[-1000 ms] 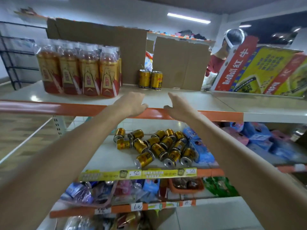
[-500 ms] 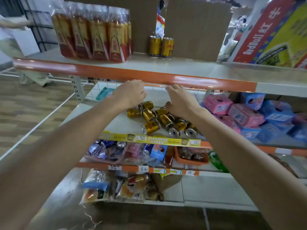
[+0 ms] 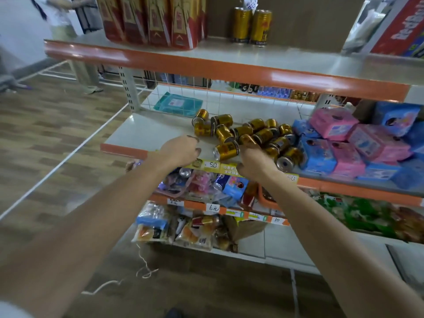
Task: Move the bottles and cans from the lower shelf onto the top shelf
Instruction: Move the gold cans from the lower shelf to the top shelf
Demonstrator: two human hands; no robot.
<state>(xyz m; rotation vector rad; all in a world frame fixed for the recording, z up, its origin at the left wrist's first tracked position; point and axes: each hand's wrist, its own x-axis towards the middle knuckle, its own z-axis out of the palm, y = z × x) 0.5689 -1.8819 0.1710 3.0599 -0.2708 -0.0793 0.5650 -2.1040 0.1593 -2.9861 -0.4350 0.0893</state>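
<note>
Several gold cans (image 3: 250, 136) lie on their sides in a heap on the lower shelf (image 3: 146, 131). My left hand (image 3: 181, 151) hovers at the shelf's front edge, just left of the heap, fingers loosely curled and holding nothing. My right hand (image 3: 254, 161) is at the heap's front, its fingertips resting on one can (image 3: 245, 139) without a closed grip. Another gold can (image 3: 226, 150) lies between the two hands. On the top shelf (image 3: 206, 67) stand several red-labelled bottles (image 3: 149, 19) and two upright gold cans (image 3: 251, 26).
Pink and blue packs (image 3: 344, 138) crowd the lower shelf right of the cans, with a teal pack (image 3: 177, 104) at the back. Cardboard (image 3: 309, 19) and a red box (image 3: 401, 26) back the top shelf. Snack bags (image 3: 183, 230) fill the shelves below. A person's legs (image 3: 87, 76) stand far left.
Both hands dropped from the top shelf's orange edge down to the lower shelf and now sit at the can heap. The view tilted downward.
</note>
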